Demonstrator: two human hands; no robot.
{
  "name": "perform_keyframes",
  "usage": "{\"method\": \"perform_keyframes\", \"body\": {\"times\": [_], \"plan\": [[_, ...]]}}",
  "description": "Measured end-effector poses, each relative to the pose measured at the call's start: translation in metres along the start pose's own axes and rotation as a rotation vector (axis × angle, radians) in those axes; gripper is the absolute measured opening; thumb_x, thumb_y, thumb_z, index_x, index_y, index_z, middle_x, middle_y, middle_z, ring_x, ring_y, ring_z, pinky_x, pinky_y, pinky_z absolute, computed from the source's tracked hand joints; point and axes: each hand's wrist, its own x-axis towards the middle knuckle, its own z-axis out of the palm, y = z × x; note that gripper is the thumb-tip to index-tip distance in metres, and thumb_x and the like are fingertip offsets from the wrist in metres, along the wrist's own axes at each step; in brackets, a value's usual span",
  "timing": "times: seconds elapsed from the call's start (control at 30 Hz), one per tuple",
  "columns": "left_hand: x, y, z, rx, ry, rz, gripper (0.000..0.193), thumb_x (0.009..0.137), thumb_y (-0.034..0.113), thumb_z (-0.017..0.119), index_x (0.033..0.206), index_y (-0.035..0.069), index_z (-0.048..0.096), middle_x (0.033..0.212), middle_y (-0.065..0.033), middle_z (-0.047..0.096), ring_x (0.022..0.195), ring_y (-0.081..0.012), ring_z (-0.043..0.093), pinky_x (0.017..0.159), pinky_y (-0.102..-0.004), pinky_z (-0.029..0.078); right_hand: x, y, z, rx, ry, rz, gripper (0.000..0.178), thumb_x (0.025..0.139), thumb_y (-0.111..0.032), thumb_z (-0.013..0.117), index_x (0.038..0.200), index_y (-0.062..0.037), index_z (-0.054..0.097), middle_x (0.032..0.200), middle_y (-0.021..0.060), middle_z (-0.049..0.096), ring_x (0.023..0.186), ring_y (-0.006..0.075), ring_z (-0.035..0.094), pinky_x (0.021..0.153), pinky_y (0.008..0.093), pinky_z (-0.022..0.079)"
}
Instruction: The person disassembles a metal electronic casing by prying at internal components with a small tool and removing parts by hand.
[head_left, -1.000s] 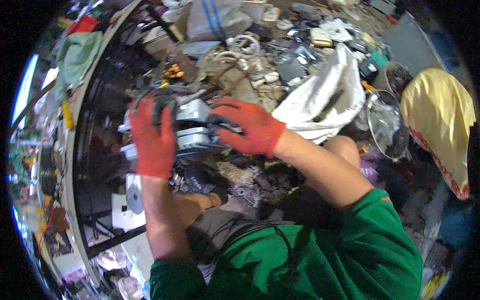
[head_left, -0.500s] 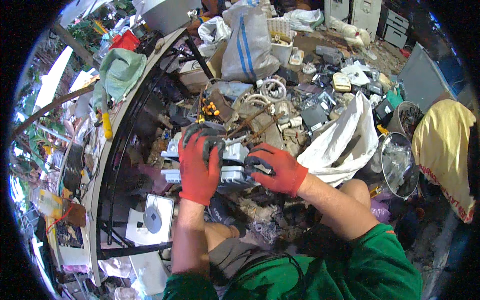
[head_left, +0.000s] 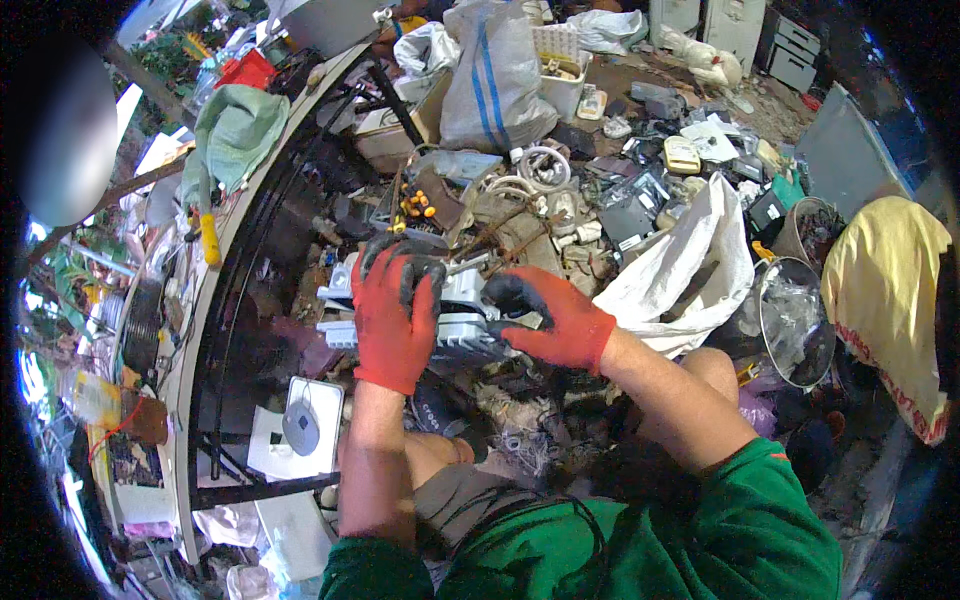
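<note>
A light grey plastic casing point(head_left: 470, 329) is held in front of me, its upper and lower halves parted by a dark gap. My left hand point(head_left: 398, 320), in a red glove with dark fingertips, is closed over the casing's left part, its fingers reaching past the far edge. At the right end my right hand point(head_left: 562, 322), gloved alike, has its curled fingers at the upper half and its thumb by the lower half. What lies inside the casing is hidden.
A bench point(head_left: 225, 235) with a dark frame runs along the left, carrying a green cloth point(head_left: 240, 125) and a yellow-handled tool point(head_left: 209, 238). Mixed scrap covers the ground ahead. A white sack point(head_left: 690, 270) and a bin point(head_left: 797, 325) stand at the right.
My right hand's fingers have lifted and straightened slightly along the casing's right end, away from the thumb. My left hand keeps its hold. The whole view has shifted slightly.
</note>
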Motion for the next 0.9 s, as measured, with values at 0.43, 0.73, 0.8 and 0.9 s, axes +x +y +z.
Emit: {"method": "perform_keyframes", "body": {"times": [0.43,0.73,0.8,0.9], "plan": [[0.001,0.001,-0.004,0.013,-0.027,0.012,0.034,0.091,0.014,0.063,0.122,0.001,0.058,0.128,-0.0206,0.058,0.127,-0.0432,0.047,0.114,-0.0528,0.030,0.001,-0.003,-0.004,0.019,-0.028,-0.051,0.044,0.079,-0.022,0.078,0.117,-0.0054,0.063,0.117,0.0188,0.063,0.106,0.0379,0.065,0.090,0.0426,0.053],[0.003,0.002,-0.002,-0.042,0.014,0.032,0.030,0.089,0.013,0.065,0.116,0.000,0.059,0.121,-0.0193,0.061,0.120,-0.0411,0.053,0.114,-0.0532,0.029,0.001,-0.004,0.000,-0.099,-0.040,-0.105,0.046,0.079,-0.021,0.078,0.119,-0.0057,0.063,0.119,0.0184,0.062,0.107,0.0380,0.064,0.092,0.0429,0.052],[0.005,0.004,-0.005,-0.026,-0.049,0.026,0.031,0.090,0.012,0.065,0.119,0.001,0.060,0.125,-0.0198,0.060,0.124,-0.0412,0.051,0.113,-0.0510,0.031,0.002,-0.001,-0.001,-0.058,-0.035,-0.124,0.042,0.083,-0.024,0.074,0.118,-0.0065,0.062,0.117,0.0177,0.062,0.105,0.0401,0.065,0.089,0.0450,0.053],[0.004,0.003,-0.003,-0.023,0.011,0.047,0.029,0.089,0.012,0.064,0.115,0.000,0.060,0.117,-0.0202,0.062,0.118,-0.0415,0.054,0.114,-0.0544,0.029,0.002,-0.006,-0.006,0.036,-0.045,-0.070,0.049,0.077,-0.018,0.079,0.121,-0.0054,0.062,0.117,0.0183,0.062,0.106,0.0369,0.064,0.091,0.0425,0.052]]}}
